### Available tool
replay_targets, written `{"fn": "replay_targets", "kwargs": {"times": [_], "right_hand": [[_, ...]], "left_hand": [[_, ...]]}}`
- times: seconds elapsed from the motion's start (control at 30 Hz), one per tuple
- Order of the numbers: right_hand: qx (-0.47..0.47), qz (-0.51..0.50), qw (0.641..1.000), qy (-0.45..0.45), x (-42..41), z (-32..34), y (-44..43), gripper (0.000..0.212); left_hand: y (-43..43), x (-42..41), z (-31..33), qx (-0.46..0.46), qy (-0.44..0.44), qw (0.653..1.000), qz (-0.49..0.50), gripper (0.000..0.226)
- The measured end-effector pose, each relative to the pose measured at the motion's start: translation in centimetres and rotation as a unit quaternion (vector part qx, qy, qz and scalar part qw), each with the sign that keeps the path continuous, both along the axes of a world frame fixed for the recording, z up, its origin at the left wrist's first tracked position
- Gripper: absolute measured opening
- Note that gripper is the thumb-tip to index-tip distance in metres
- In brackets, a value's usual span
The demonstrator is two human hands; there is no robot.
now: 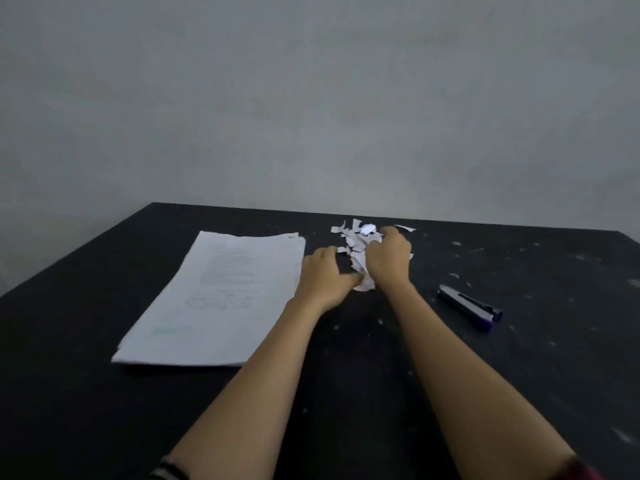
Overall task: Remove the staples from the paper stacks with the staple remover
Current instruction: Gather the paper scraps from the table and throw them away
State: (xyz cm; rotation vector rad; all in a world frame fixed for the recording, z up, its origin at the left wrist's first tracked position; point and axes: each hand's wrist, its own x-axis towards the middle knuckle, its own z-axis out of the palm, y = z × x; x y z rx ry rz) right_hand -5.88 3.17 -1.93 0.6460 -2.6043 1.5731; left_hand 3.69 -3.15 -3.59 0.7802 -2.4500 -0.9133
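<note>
Black counter (346,393) carries all items, with a grey wall (311,98) behind its far edge.

1. The paper stack (214,296) lies flat on the left half. Its long axis runs from near-left to far-right. A small dark mark sits at its far right corner.
2. The staple remover (469,306) lies on the right side, well apart from both hands. Its long axis runs from far-left to near-right, with the purple end pointing near-right. No hand touches it.
3. A pile of torn paper scraps (360,244) sits at centre, far of the hands and just right of the stack.
4. The left hand (325,275) rests between the stack and the pile. Its fingers (323,252) are loosely bent and hold nothing, and the thumb reaches to the pile's near edge.
5. The right hand (388,258) is cupped over the pile's right side, fingers (391,233) curved down. Whether they grip any scraps cannot be told.
6. Small white specks (457,243) lie scattered over the right half.
</note>
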Motion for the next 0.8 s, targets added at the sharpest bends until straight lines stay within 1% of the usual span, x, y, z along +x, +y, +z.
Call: {"fn": "replay_targets", "kwargs": {"times": [0.07,0.1,0.17,0.27,0.33,0.43,0.5,0.57,0.63,0.67,0.73,0.8], "right_hand": [[0.093,-0.024,0.995,-0.003,-4.4,-0.3,-0.1,0.036],[0.145,-0.028,0.989,-0.003,-6.5,-0.5,-0.2,0.036],[0.231,-0.032,0.972,0.0,-9.9,-1.0,-0.8,0.041],[0.286,-0.025,0.958,-0.016,-12.9,-1.7,-1.6,0.056],[0.321,-0.003,0.947,-0.015,-14.5,-2.2,-2.1,0.063],[0.382,0.061,0.922,-0.001,-15.1,-2.9,-3.3,0.061],[0.367,0.106,0.924,-0.002,-14.3,-2.9,-4.2,0.05],[0.315,0.143,0.938,0.015,-13.4,-3.0,-4.7,0.034],[0.258,0.143,0.954,0.046,-12.8,-3.0,-5.0,0.024],[0.224,0.131,0.964,0.05,-12.6,-2.9,-5.0,0.022],[0.171,0.127,0.975,0.069,-12.9,-2.8,-5.5,0.025],[0.204,0.159,0.965,0.047,-13.2,-2.8,-6.3,0.035]], "left_hand": [[-0.2,-2.3,-0.8,-0.033,-0.094,0.994,-0.041,0.106],[-0.3,-3.6,-1.2,-0.043,-0.127,0.99,-0.05,0.116],[-0.8,-5.6,-1.8,-0.057,-0.177,0.981,-0.056,0.122],[-1.7,-7.6,-2.5,-0.105,-0.233,0.965,-0.063,0.112],[-2.4,-8.4,-2.8,-0.12,-0.24,0.961,-0.066,0.101],[-3.6,-9.5,-3.3,-0.117,-0.231,0.963,-0.078,0.086],[-4.5,-10.1,-3.3,-0.116,-0.208,0.969,-0.074,0.086],[-5.4,-10.9,-3.1,-0.108,-0.179,0.976,-0.064,0.097],[-6.4,-11.6,-3.0,-0.092,-0.167,0.98,-0.06,0.107],[-6.7,-11.9,-3.1,-0.087,-0.172,0.979,-0.063,0.107],[-7.0,-12.1,-3.5,-0.097,-0.187,0.975,-0.076,0.099],[-6.9,-12.1,-3.8,-0.105,-0.171,0.977,-0.077,0.087]]}}
